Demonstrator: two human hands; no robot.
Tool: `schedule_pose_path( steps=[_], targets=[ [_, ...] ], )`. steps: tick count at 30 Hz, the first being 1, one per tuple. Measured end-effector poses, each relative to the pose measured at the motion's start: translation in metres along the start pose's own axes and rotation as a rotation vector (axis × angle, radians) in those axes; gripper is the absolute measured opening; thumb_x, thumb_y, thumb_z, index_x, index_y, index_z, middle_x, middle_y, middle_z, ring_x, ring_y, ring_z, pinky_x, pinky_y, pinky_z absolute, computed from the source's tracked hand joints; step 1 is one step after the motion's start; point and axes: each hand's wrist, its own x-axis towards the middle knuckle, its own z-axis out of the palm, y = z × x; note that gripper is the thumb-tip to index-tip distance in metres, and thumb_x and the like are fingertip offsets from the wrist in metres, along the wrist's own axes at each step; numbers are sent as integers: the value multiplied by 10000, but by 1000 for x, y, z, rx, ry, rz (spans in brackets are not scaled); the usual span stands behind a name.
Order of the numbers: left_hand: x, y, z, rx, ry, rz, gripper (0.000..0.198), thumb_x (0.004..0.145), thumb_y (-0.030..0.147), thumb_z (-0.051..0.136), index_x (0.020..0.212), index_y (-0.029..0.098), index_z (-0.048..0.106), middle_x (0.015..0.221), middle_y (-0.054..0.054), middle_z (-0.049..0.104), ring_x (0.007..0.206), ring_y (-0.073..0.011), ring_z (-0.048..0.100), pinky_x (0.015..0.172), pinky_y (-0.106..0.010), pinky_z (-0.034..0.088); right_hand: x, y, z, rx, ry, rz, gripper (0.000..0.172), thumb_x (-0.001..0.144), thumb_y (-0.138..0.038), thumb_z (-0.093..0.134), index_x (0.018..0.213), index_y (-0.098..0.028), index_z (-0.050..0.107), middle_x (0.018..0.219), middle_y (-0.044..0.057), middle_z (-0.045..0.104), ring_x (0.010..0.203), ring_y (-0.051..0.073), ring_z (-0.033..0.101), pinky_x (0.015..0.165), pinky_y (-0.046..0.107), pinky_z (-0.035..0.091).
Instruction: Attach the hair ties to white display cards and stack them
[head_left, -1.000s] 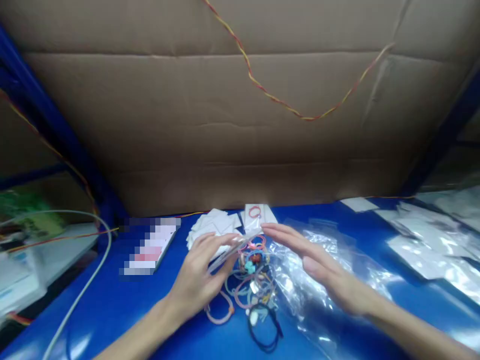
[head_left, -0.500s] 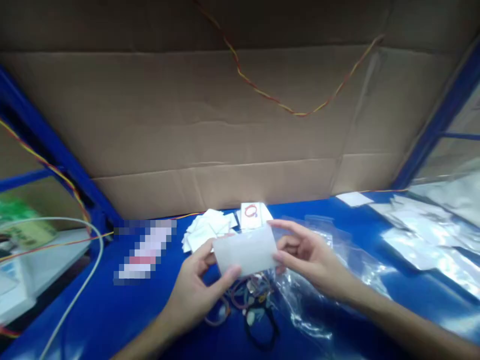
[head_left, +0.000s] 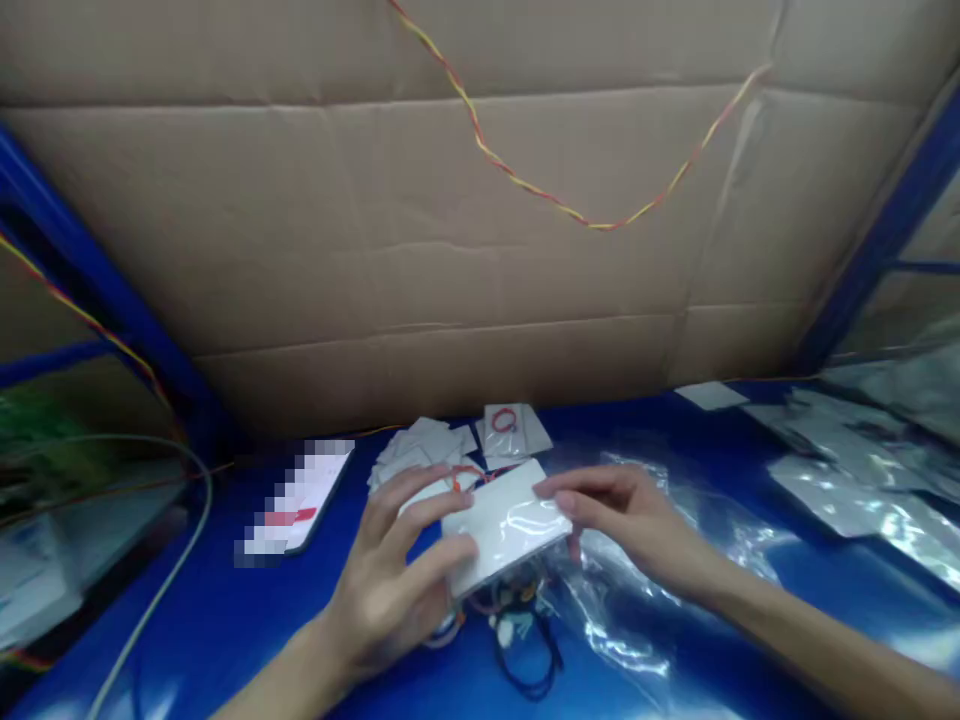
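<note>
A white card [head_left: 510,525] with a glossy, plastic-looking surface is held tilted above the blue table. My left hand [head_left: 401,560] grips its left end, thumb on the near side and fingers along the far edge. At the card's right end, my right hand [head_left: 611,505] pinches the corner between thumb and fingers. A red-orange cord [head_left: 466,472] shows just beyond the card, by my left fingertips; whether I hold it I cannot tell. Partly hidden below the card lies a tangle of cord bracelets, with a black cord loop [head_left: 529,660] nearest me.
White cards [head_left: 420,440] are piled behind my left hand, beside a bagged card with a red bracelet [head_left: 502,422]. Clear plastic bags [head_left: 622,640] spread under my right arm. A phone [head_left: 311,495] lies left; white packets [head_left: 840,495] lie right. Cardboard [head_left: 450,220] stands behind.
The card has tipped and turned, its right end now higher and its surface showing glare. My left fingers have moved over its far edge, and a red-orange cord has come into view there.
</note>
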Motion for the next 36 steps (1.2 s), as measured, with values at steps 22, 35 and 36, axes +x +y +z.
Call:
schedule_pose_path(
  steps=[22,35,36],
  targets=[
    [10,3,7,-566,136,-750,245,839,230,769,708,209,564,698,29,593,656,-150,589,622,-264,505,-2,0,3,-281,140,-165,225,922,-397,725,809,-204,696,754,6,732,673,170,666,636,280,514],
    [8,4,13,-657,110,-976,160,759,289,847,858,188,772,819,-35,788,723,-199,707,669,-272,564,-3,0,5,-221,138,-128,241,908,-385,742,776,-200,662,692,-2,694,612,146,628,580,256,491],
    [8,4,12,-676,117,-995,175,760,301,847,866,185,769,794,-34,786,683,-191,698,618,-258,552,-3,1,4,-212,140,-122,245,905,-389,747,774,-199,664,687,-1,693,603,144,623,569,254,486]
  ],
)
